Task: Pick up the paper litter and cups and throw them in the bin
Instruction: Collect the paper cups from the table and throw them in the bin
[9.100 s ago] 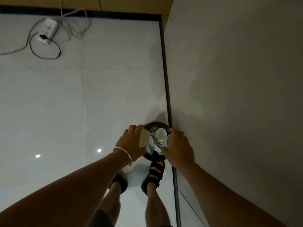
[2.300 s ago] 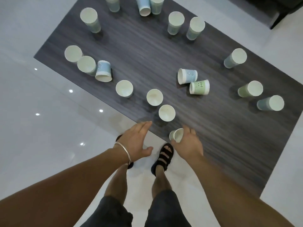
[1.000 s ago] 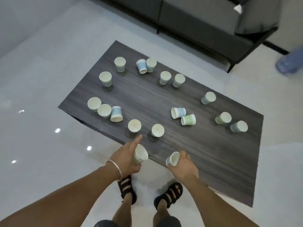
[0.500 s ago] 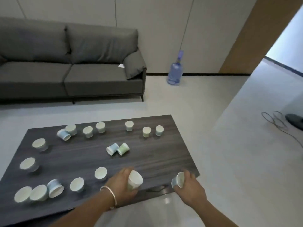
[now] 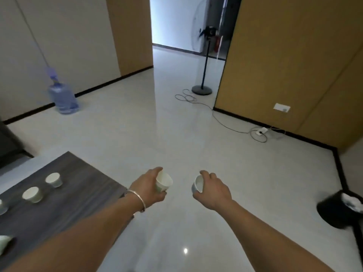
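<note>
My left hand (image 5: 149, 187), with a bracelet at the wrist, grips a pale green paper cup (image 5: 164, 182) over the floor. A white paper cup (image 5: 198, 184) is held in my right hand (image 5: 213, 190), its mouth turned to the left. The black bin (image 5: 337, 213) stands on the floor at the far right, with white litter (image 5: 352, 203) showing inside it. Several more paper cups (image 5: 53, 179) stand on the dark wooden table (image 5: 64, 201) at the lower left.
A blue water jug (image 5: 62, 99) stands by the left wall. A fan stand (image 5: 202, 89) and a cable (image 5: 222, 122) running to a power strip (image 5: 260, 131) lie along the wooden wall. An open doorway (image 5: 176, 26) is straight ahead. Glossy tiled floor (image 5: 176, 134) fills the middle.
My view has swung right, away from the table and sofa, toward the doorway and the bin. Both hands have carried their cups off the table and over the floor.
</note>
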Tool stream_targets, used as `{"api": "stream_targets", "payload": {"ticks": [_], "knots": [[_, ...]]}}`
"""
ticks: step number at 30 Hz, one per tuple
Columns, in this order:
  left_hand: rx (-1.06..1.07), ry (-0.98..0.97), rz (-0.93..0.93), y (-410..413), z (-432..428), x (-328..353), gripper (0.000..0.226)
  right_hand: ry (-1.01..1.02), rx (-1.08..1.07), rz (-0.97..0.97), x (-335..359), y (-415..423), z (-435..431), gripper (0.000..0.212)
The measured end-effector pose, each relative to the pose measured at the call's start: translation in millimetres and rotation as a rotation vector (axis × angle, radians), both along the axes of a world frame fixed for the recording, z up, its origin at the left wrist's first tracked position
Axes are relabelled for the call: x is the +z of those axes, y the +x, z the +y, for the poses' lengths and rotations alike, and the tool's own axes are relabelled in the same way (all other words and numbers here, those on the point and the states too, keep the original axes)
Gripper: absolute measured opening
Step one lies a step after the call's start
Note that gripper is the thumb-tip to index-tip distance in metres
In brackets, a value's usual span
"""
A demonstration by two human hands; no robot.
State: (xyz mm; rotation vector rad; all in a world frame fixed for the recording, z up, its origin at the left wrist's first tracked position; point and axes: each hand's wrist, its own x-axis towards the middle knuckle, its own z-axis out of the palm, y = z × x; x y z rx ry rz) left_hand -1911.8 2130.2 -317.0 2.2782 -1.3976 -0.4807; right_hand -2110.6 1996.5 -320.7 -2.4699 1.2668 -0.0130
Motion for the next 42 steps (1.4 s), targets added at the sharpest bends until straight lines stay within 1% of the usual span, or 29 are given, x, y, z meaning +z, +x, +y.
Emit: {"api": "stream_targets", "payload": {"ticks": [4, 9, 15, 18, 22, 27, 33, 36, 39, 42], "knots": [[-0.157, -0.023, 0.012, -52, -85, 5, 0.089, -0.006, -0.184, -0.023, 0, -68, -44, 0.076], [-0.348, -0.03, 0.018, -122, -201, -7, 0.087, 0.001, -0.403, -0.008, -7, -150, -109, 0.075], [-0.613, -0.117, 0.011, -205, -346, -7, 0.082, 0.01, -0.651, 0.03, 3, -242, -191, 0.074], [-0.76, -0.134, 0.005, -250, -407, -1, 0.081, 0.0, -0.782, 0.017, 4, -284, -219, 0.074], [-0.894, -0.111, 0.045, -315, -465, -1, 0.082, 0.055, -0.919, 0.014, -3, -340, -234, 0.076], [-1.064, -0.043, 0.039, -414, -515, -15, 0.093, 0.083, -1.08, 0.002, -17, -419, -256, 0.08], [-1.152, -0.055, 0.022, -531, -585, -25, 0.085, 0.084, -1.145, -0.015, -32, -521, -326, 0.078], [-1.124, -0.078, 0.004, -584, -627, -23, 0.081, 0.067, -1.125, -0.009, -31, -573, -372, 0.078], [-1.111, -0.107, -0.026, -625, -662, -22, 0.081, 0.066, -1.093, -0.005, -26, -615, -412, 0.078], [-1.053, -0.099, -0.006, -657, -697, -27, 0.08, 0.057, -1.072, 0.001, -23, -655, -455, 0.076]]}}
